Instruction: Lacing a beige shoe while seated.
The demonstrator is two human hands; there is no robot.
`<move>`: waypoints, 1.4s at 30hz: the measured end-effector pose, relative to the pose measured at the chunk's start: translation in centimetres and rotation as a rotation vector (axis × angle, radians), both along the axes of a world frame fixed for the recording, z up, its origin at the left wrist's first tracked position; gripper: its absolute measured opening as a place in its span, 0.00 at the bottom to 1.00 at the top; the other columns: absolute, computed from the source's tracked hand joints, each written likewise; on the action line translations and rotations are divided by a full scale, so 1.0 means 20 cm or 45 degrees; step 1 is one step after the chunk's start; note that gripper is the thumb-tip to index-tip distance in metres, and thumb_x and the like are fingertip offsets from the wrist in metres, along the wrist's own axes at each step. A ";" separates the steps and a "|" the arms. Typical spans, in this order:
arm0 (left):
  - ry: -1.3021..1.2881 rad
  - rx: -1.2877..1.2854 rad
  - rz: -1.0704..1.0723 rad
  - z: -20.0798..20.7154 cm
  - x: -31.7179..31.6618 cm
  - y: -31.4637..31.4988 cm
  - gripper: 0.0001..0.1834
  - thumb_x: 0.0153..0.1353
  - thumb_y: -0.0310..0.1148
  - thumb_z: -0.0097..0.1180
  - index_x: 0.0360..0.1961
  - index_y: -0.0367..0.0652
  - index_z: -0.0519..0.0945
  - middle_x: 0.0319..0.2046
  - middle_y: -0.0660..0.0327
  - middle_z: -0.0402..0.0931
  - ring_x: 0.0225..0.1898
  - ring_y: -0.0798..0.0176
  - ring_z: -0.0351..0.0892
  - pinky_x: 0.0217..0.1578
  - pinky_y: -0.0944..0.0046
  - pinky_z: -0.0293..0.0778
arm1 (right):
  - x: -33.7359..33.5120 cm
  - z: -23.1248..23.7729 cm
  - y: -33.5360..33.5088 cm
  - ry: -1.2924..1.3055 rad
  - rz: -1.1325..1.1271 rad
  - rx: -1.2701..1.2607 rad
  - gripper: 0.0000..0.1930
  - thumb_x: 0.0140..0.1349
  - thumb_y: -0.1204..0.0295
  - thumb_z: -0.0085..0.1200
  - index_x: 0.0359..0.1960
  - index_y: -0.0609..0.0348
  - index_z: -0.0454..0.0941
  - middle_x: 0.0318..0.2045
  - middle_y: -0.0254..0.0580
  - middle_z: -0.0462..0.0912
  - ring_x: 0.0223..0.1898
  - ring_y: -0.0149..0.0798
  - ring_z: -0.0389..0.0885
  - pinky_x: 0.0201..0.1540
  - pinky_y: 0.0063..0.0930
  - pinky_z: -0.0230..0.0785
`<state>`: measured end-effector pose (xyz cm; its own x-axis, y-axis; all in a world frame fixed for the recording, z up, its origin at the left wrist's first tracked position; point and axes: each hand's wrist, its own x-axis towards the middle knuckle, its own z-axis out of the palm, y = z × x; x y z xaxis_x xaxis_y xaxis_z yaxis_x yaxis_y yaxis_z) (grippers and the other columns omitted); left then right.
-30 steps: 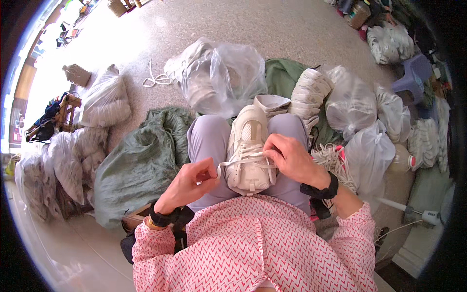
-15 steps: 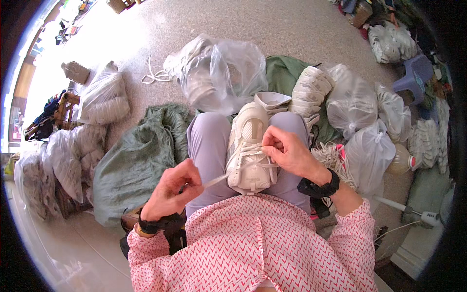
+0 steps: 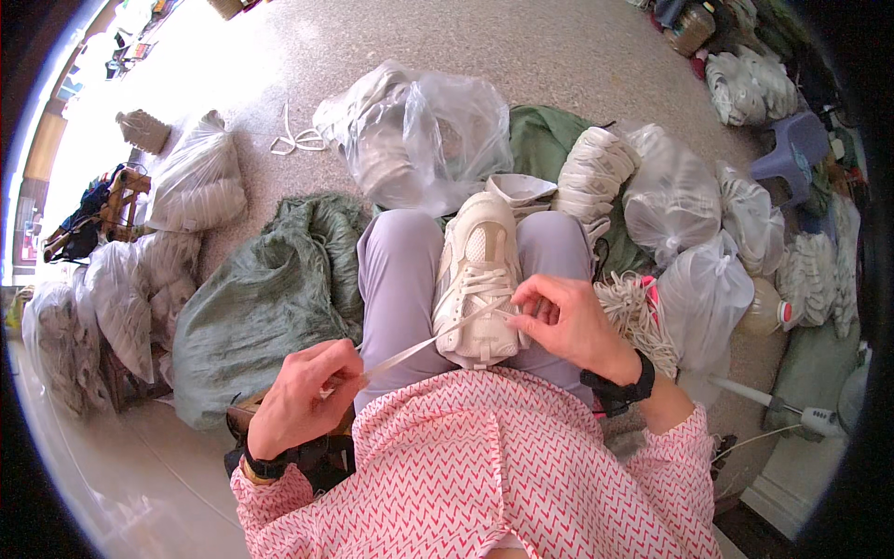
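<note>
A cream-white sneaker [image 3: 491, 233] lies between my knees, its toe pointing away from me and its front partly laced. From the lacing a flat white shoelace [image 3: 410, 354] runs taut toward the lower left. My left hand [image 3: 307, 391] is closed on that lace, out beside my left thigh. At the right side of the sneaker, my right hand [image 3: 575, 324] pinches the lacing by the eyelets with thumb and forefinger. Just what lies between those right fingertips is partly hidden.
Clear plastic bags of shoe parts [image 3: 410, 140] lie ahead, with a stack of white uppers [image 3: 596, 177] beside them. Green cloth [image 3: 270, 307] is heaped at my left. A bundle of white laces [image 3: 638, 321] sits by my right knee, near a purple stool [image 3: 790, 154].
My left hand has drawn the lace down and to the left, so a longer taut stretch shows. My right hand has shifted slightly down along the sneaker's right side.
</note>
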<state>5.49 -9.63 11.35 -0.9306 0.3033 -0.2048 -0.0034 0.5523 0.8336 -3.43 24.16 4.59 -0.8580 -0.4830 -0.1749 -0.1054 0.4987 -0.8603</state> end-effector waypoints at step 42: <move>0.288 0.003 0.016 -0.32 -0.14 -0.09 0.07 0.65 0.23 0.63 0.34 0.37 0.75 0.27 0.64 0.70 0.26 0.70 0.65 0.27 0.68 0.62 | 0.17 0.02 0.14 0.409 -0.114 0.075 0.10 0.59 0.81 0.65 0.42 0.58 0.84 0.34 0.40 0.81 0.28 0.41 0.82 0.30 0.33 0.74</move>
